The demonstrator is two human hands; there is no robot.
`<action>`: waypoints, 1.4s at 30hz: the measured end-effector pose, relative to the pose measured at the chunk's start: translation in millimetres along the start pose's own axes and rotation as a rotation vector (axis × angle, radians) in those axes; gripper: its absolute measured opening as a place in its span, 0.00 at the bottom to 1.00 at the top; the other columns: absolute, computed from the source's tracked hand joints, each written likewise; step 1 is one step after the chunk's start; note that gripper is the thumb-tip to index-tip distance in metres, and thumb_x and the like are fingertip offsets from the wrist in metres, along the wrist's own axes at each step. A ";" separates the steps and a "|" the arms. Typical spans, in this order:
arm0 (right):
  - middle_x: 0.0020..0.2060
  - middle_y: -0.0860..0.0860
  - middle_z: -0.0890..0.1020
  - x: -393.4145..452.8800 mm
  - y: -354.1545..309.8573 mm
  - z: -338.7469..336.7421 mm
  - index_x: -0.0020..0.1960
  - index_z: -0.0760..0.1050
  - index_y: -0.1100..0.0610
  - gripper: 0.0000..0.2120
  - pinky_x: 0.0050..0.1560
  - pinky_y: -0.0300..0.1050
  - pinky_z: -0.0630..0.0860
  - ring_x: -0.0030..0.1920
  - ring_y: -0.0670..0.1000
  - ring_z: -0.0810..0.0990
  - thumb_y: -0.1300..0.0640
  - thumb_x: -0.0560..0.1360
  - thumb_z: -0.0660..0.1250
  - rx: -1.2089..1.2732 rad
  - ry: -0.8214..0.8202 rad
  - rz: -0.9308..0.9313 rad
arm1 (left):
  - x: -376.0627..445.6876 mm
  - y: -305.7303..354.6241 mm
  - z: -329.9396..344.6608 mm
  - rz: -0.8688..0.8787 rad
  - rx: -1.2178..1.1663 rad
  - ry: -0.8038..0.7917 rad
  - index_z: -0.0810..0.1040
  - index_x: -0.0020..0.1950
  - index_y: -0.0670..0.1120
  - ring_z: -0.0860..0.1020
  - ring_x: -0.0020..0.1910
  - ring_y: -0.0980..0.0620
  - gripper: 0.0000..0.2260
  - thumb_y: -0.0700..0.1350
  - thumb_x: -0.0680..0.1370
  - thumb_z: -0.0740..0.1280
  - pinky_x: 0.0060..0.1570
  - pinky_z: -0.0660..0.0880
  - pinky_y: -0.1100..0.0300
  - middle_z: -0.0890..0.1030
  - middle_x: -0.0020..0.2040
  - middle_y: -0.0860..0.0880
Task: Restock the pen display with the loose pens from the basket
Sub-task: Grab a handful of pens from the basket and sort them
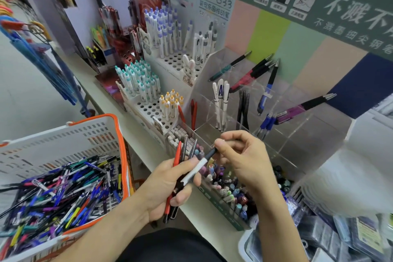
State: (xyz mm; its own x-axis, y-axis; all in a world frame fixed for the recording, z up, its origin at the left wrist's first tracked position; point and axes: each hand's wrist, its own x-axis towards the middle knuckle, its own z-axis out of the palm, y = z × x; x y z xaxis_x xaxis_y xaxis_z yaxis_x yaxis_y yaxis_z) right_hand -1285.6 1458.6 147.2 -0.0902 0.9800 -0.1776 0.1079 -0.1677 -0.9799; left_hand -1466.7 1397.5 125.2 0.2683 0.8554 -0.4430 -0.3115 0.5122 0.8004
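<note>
My left hand (170, 185) grips a small bundle of pens (177, 161), red, grey and black, in front of the shelf. My right hand (242, 155) pinches the black tip of a white pen (196, 169) that sticks out of that bundle. Behind my hands stands the clear acrylic pen display (276, 112), its compartments holding a few red, white, black and blue pens. At the lower left, the white basket with an orange rim (119, 134) is heaped with loose pens (59, 193) of many colours.
White perforated stands (148, 110) hold upright green-, orange- and purple-capped pens at left of the acrylic display. A long box of small erasers and caps (225, 189) lies under my right hand. Packaged goods (340, 236) fill the lower right. A rack of hanging items (32, 34) stands far left.
</note>
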 end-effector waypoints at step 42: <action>0.42 0.52 0.80 -32.8 -29.5 -56.2 0.54 0.78 0.58 0.06 0.38 0.41 0.76 0.38 0.49 0.79 0.65 0.78 0.71 -0.352 0.670 -0.722 | 21.0 5.4 32.7 -0.004 -0.159 -0.285 0.78 0.65 0.41 0.72 0.22 0.50 0.14 0.42 0.82 0.62 0.19 0.67 0.62 0.76 0.40 0.40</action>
State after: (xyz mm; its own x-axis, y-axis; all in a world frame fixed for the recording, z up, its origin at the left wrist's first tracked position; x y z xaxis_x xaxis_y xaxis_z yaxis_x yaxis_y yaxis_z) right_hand -1230.2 1437.4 187.0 0.3078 0.7119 0.6312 0.5384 0.4166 -0.7325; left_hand -1433.0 1415.7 133.4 0.5075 0.8089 -0.2969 -0.4422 0.5403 0.7159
